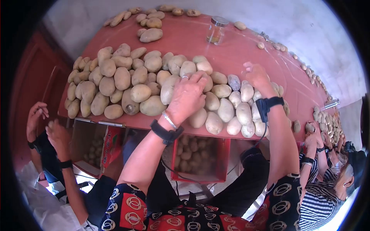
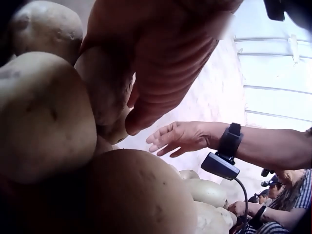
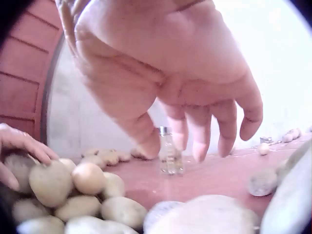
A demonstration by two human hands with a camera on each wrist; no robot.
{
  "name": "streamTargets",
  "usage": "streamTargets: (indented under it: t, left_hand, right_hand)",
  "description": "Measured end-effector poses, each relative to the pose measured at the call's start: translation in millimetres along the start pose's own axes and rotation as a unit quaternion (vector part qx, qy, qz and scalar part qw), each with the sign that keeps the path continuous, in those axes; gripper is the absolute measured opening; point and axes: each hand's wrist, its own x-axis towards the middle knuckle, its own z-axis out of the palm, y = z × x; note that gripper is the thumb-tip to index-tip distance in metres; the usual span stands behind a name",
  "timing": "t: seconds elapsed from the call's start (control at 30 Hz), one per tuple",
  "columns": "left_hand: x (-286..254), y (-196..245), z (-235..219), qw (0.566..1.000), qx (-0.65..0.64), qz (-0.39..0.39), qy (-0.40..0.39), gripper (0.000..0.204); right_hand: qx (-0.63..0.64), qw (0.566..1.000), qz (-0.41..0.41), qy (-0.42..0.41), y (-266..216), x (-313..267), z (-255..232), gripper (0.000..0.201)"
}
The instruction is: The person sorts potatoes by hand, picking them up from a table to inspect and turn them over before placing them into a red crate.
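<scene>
My left hand (image 1: pixel 187 94), with a ring and a bracelet, reaches into the middle of a long heap of potatoes. Its fingers curl over a potato (image 2: pixel 105 90), which the left wrist view shows in shadow under the palm. Larger pale potatoes (image 2: pixel 46 117) crowd around it. Farther right, my right hand (image 1: pixel 259 79) hovers above the heap's right part, holding nothing. Its fingers (image 3: pixel 226 126) hang loosely downward, apart from the potatoes below. Near it lies one bluish-grey potato (image 1: pixel 234 82) among paler ones.
A lidded glass jar (image 1: pixel 216 34) stands toward the back of the red table (image 1: pixel 185 34). Small potato groups (image 1: pixel 151 35) lie along the far edge. Below the front edge are a red crate (image 1: pixel 227 161) and a box (image 1: pixel 111 144) of potatoes. Other people's hands (image 1: pixel 59 138) flank both sides.
</scene>
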Motion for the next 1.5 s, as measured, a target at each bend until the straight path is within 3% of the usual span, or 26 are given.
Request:
streamTargets:
  t: [0.07, 0.17, 0.27, 0.4, 0.47, 0.5, 0.57, 0.6, 0.67, 0.7, 0.77, 0.8, 0.87, 0.9, 0.93, 0.97, 1.03, 1.1, 1.13, 1.2, 1.23, 1.3, 1.37, 1.43, 1.5]
  left_hand:
    - [0, 0, 1, 1.000, 0.018, 0.007, 0.003, 0.053]
    - [-1, 1, -3, 0.999, -0.008, -0.005, 0.042, 0.051]
    - [2, 1, -9, 0.993, -0.052, -0.001, 0.103, 0.048]
    - [3, -6, -10, 0.989, -0.050, 0.014, 0.138, 0.046]
    - [3, -5, -13, 0.983, -0.066, -0.001, 0.174, 0.044]
    - [3, -5, -13, 0.982, -0.066, -0.001, 0.174, 0.044]
    - [3, -5, -14, 0.975, -0.048, 0.015, 0.218, 0.042]
    - [3, -4, -15, 0.975, -0.050, 0.016, 0.218, 0.042]
    - [3, -2, -16, 0.968, -0.062, 0.026, 0.243, 0.038]
    - [2, 0, -16, 0.967, -0.061, 0.027, 0.246, 0.038]
    - [-4, 10, -16, 0.937, -0.313, -0.063, 0.140, 0.041]
    - [-7, 15, -14, 0.937, -0.314, -0.063, 0.141, 0.041]
    - [-12, 29, -8, 0.881, -0.461, -0.092, 0.053, 0.042]
    - [-15, 36, -7, 0.864, -0.496, -0.084, 0.026, 0.050]
    - [-17, 38, 3, 0.849, -0.527, -0.022, 0.033, 0.055]
    - [-20, 40, 9, 0.829, -0.557, -0.017, 0.040, 0.055]
    - [-24, 46, 9, 0.806, -0.590, -0.014, 0.043, 0.056]
    - [-27, 48, 4, 0.734, -0.676, -0.059, 0.015, 0.055]
    - [-27, 47, 5, 0.737, -0.673, -0.059, 0.012, 0.055]
    - [-28, 44, 5, 0.787, -0.613, -0.040, 0.046, 0.053]
    - [-27, 43, 2, 0.787, -0.613, -0.041, 0.047, 0.053]
    - [-25, 42, -5, 0.875, -0.479, -0.012, 0.063, 0.049]
    - [-23, 42, -6, 0.875, -0.479, -0.011, 0.069, 0.049]
    - [-25, 40, -9, 0.875, -0.478, -0.015, 0.076, 0.048]
    - [-24, 38, -10, 0.906, -0.415, 0.018, 0.077, 0.048]
  right_hand:
    - [-0.099, 0.984, -0.001, -0.146, 2, 5, 1, 0.051]
    - [-0.034, 0.979, -0.062, -0.191, 17, 22, 25, 0.056]
    - [-0.092, 0.966, -0.053, -0.236, 6, 21, 31, 0.061]
    - [-0.092, 0.967, -0.074, -0.225, 9, 23, 32, 0.064]
    - [0.035, 0.972, -0.036, -0.228, 14, 23, 25, 0.063]
    - [0.035, 0.972, -0.036, -0.228, 10, 20, 20, 0.063]
    - [0.189, 0.968, 0.075, -0.148, 1, 13, 10, 0.061]
    - [0.188, 0.968, 0.076, -0.146, 3, 10, 8, 0.061]
    - [0.389, 0.914, -0.020, -0.112, 8, 3, 4, 0.060]
    - [0.388, 0.915, -0.023, -0.110, 4, -5, -1, 0.060]
    - [0.522, 0.840, -0.080, -0.125, -15, -38, -13, 0.060]
    - [0.521, 0.840, -0.081, -0.124, -23, -55, -15, 0.060]
    - [0.619, 0.764, -0.124, -0.131, -38, -92, -14, 0.058]
    - [0.641, 0.749, -0.125, -0.117, -44, -108, -10, 0.059]
    - [0.663, 0.731, -0.128, -0.104, -50, -121, -4, 0.060]
    - [0.708, 0.691, -0.101, -0.105, -55, -131, 2, 0.063]
    - [0.726, 0.677, -0.097, -0.070, -58, -143, 16, 0.061]
    - [0.739, 0.664, -0.098, -0.048, -57, -151, 24, 0.060]
    - [0.745, 0.660, -0.089, -0.041, -57, -154, 27, 0.061]
    - [0.752, 0.653, -0.083, -0.039, -61, -155, 29, 0.062]
    - [0.737, 0.669, -0.091, -0.037, -61, -156, 26, 0.061]
    - [0.719, 0.687, -0.096, -0.031, -55, -158, 18, 0.061]
    - [0.713, 0.695, -0.042, -0.080, -50, -158, 15, 0.056]
    - [0.706, 0.703, -0.058, -0.065, -52, -157, 18, 0.053]
    - [0.696, 0.713, -0.072, -0.045, -50, -158, 19, 0.050]
